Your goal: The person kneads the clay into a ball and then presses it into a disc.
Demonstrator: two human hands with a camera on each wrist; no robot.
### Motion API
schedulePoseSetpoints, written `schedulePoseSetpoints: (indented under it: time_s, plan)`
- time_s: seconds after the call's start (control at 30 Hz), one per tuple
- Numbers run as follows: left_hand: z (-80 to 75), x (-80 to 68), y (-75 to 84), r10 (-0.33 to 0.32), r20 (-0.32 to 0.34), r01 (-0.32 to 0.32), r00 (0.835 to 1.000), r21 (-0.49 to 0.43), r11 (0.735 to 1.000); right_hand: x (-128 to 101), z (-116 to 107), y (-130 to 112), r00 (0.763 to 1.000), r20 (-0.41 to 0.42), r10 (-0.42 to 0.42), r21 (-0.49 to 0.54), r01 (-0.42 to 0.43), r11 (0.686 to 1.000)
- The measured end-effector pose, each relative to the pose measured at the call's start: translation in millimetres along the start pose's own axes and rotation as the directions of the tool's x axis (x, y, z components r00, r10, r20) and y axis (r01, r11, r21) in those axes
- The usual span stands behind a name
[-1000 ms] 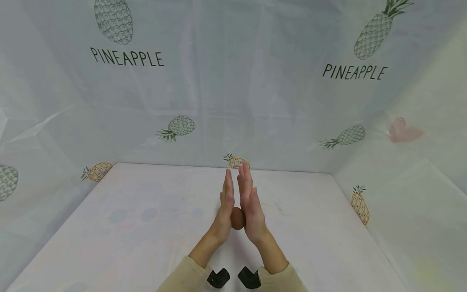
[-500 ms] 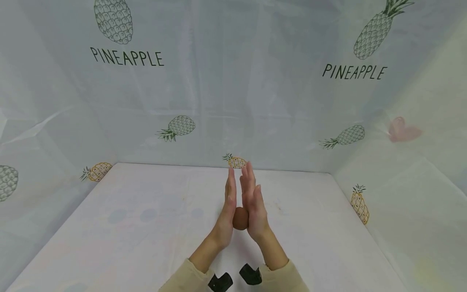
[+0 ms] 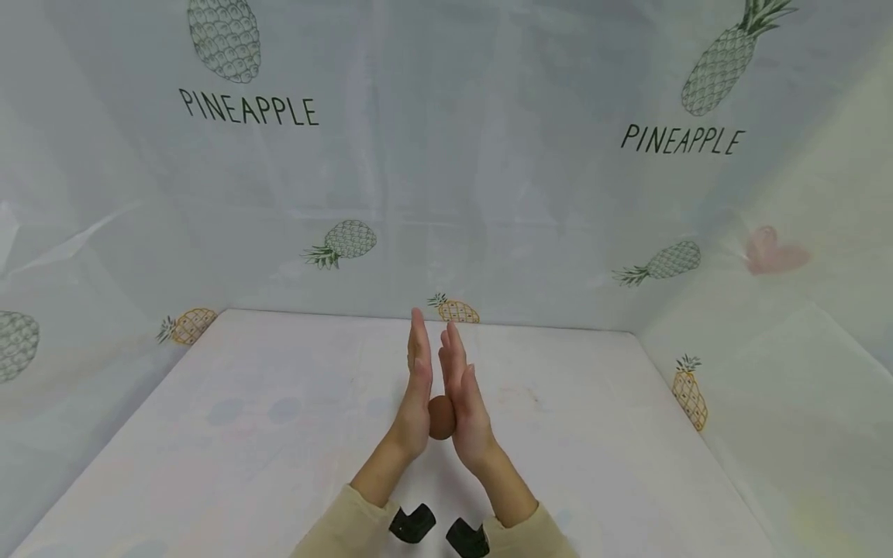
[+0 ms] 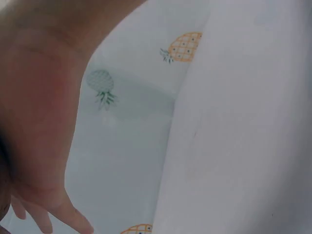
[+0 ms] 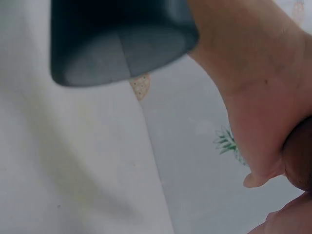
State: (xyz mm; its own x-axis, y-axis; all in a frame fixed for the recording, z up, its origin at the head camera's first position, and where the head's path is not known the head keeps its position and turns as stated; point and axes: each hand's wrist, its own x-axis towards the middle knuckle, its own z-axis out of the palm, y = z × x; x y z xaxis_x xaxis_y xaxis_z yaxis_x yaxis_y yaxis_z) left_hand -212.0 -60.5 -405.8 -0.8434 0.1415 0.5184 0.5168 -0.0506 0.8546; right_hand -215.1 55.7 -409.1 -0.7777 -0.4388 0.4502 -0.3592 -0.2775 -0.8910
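Observation:
A smooth brown ball (image 3: 442,418) is held between two facing palms, above the middle of the white table. My left hand (image 3: 413,407) presses it from the left, fingers straight and pointing away from me. From the other side, my right hand (image 3: 470,418) presses against it with straight fingers. The left fingertips reach slightly farther forward than the right ones. In the right wrist view the ball (image 5: 298,157) touches a palm at the right edge and is partly cut off. The left wrist view shows mostly palm and wrist (image 4: 41,107).
The white table (image 3: 293,465) spreads out on both sides of the arms. Pale sheets (image 3: 446,170) printed with pineapples stand behind and beside it. Black wrist devices (image 3: 413,524) sit on the inner side of the beige sleeves (image 3: 345,527).
Both hands and the ball first shifted slightly right, then left. The left hand has slid forward against the right, which has drawn back. The ball stays between the palms.

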Motion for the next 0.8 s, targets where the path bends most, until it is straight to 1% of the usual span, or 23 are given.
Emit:
schedulePoseSetpoints:
  time_s: [0.13,0.23,0.43,0.57,0.7,0.8]
  plan:
    - [-3.1,2.7,-5.4,-0.009,-0.032,0.009,0.999,0.008,1.0,-2.0,2.8,-2.1,1.0,0.015,-0.007,-0.006,0.007,1.0]
    - [-2.9,2.3,-8.9,-0.029,-0.032,0.029,0.999,-0.003,1.0,-2.4,2.9,-4.1,1.0,0.016,-0.025,-0.027,0.025,0.999]
    - [1.9,-1.1,-17.2,-0.04,0.022,0.04,0.999,0.006,0.999,-1.9,-0.3,-8.7,0.998,-0.008,-0.064,-0.047,0.063,0.997]
    - [5.2,-2.6,-20.0,-0.041,0.047,0.042,0.998,-0.014,0.999,-1.2,-2.8,-10.4,0.997,-0.015,-0.07,-0.053,0.07,0.996]
    - [8.3,-3.0,-18.2,-0.034,0.063,0.037,0.997,-0.048,0.998,-0.6,-6.2,-10.2,0.997,-0.019,-0.069,-0.065,0.068,0.996]
    - [10.4,-4.0,-16.0,-0.016,0.08,0.021,0.997,-0.063,0.998,-0.5,-9.4,-9.3,0.997,-0.026,-0.072,-0.077,0.07,0.995]
